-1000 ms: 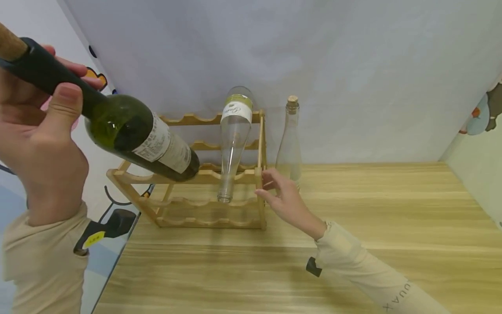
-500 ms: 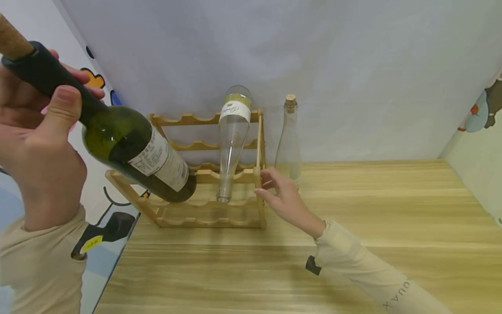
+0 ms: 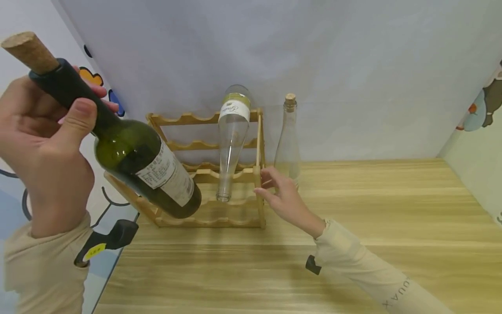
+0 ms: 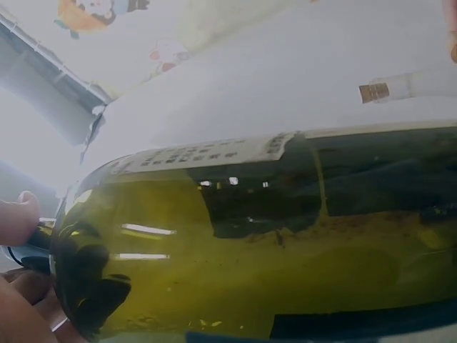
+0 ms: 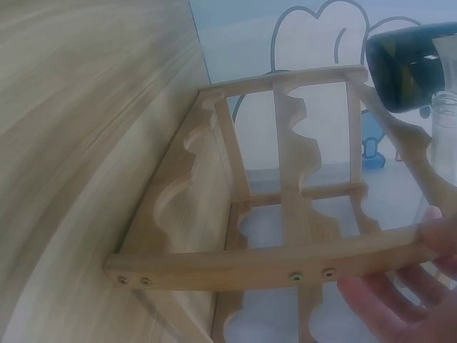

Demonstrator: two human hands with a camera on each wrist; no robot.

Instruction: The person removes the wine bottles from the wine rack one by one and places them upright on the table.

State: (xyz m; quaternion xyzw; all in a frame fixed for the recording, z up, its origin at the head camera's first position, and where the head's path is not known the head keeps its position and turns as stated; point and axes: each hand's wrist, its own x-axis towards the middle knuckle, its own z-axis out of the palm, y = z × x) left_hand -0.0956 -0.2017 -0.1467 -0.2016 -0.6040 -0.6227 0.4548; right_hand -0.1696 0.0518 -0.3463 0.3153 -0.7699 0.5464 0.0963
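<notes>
Bottle (image 3: pixel 147 168) of green glass slants across my head view, neck up to the left and base down to the right, held in front of the left part of the rack (image 3: pixel 205 176); I cannot tell whether its base touches the wood. A cork (image 3: pixel 33 51) juts from its mouth, and a pale label (image 3: pixel 168 176) faces my camera. The left hand (image 3: pixel 51 148) grips it by the neck, thumb lying across the near side. Green glass fills much of my left wrist view. At the right end of the rack, I see the right hand (image 3: pixel 284 196) holding the frame, its thumb and fingers on either side of the end piece. A clear bottle (image 3: pixel 232 139) lies in the top tier, mouth toward me. Just beyond the right hand, an upright bottle (image 3: pixel 287 139), also clear and corked, stands beside the rack on the table (image 3: pixel 372 226). Behind them hangs a pale backdrop (image 3: pixel 333 56).
</notes>
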